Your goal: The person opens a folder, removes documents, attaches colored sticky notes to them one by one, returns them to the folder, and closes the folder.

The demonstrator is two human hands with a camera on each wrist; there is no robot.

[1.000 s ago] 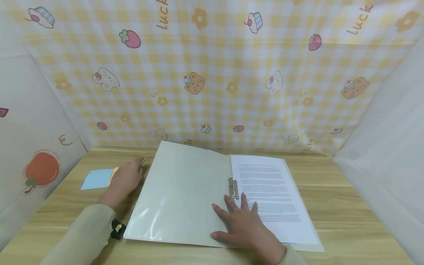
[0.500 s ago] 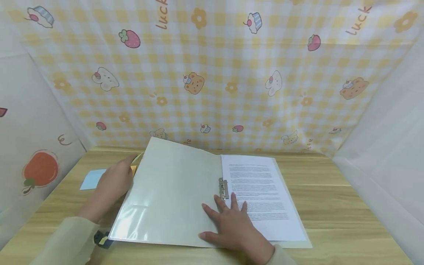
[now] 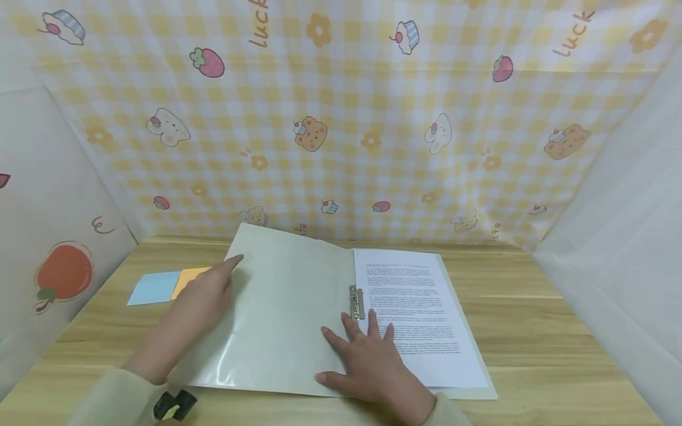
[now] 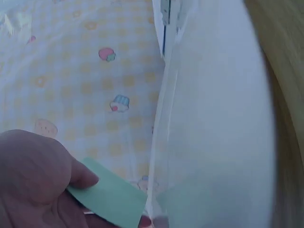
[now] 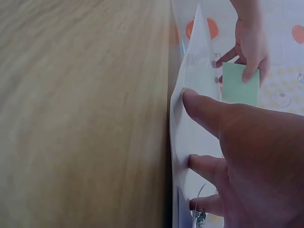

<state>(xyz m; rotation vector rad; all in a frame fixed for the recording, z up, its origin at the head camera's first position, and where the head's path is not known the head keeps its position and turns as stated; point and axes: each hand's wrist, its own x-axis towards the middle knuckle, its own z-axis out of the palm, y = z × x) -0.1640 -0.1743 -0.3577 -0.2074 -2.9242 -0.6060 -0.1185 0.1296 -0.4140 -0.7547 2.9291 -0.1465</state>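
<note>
An open white folder (image 3: 277, 307) lies on the table, a metal clip (image 3: 356, 302) at its spine and printed sheets (image 3: 410, 296) on its right side. My left hand (image 3: 205, 296) is over the left cover near its outer edge. The left wrist view shows that hand pinching a green sticky note pad (image 4: 114, 197) between thumb and fingers; the hand hides the pad in the head view. With fingers spread, my right hand (image 3: 370, 361) rests on the folder near the spine, below the clip. The right wrist view also catches the green sticky note pad (image 5: 240, 84) close to the cover.
Left of the folder lie a blue sticky note pad (image 3: 151, 288) and an orange sticky note pad (image 3: 186, 279), the latter partly behind my left hand. A patterned yellow-checked cloth (image 3: 341, 118) hangs behind the wooden table (image 3: 533, 331).
The folder has slid left, with my right hand still on it. My left hand, first beside the folder's left edge, has come over the left cover with the green pad.
</note>
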